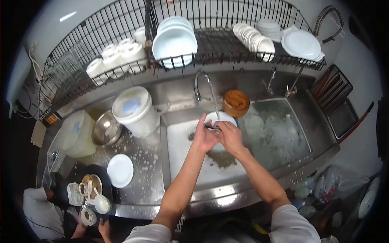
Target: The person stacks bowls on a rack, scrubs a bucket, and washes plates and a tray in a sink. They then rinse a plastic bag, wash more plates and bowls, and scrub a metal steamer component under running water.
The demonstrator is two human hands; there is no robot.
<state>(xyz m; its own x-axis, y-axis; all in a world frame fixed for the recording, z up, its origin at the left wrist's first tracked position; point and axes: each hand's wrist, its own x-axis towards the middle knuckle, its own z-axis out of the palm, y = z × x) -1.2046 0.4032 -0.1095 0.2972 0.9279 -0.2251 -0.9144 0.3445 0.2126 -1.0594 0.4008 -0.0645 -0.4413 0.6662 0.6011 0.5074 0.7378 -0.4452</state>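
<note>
My left hand [206,137] and my right hand [231,137] come together over the foamy left basin [180,158]. Between their fingers is a thin, dark, shiny utensil [211,126], its kind hidden by the fingers. Water [213,97] runs from the curved tap [198,87] just beyond my hands. Below and behind them, a white plate [227,118] sits in the basin, partly covered by my hands. Dark water shows through a gap in the foam near my wrists.
A brown wooden bowl [236,103] stands by the murky right basin [279,133]. Left are a white bucket [135,111], a metal bowl [107,128] and a white plate [120,170]. Another person's hand [104,229] is at a tray of dishes [106,188]. Above hangs a wire rack [214,34].
</note>
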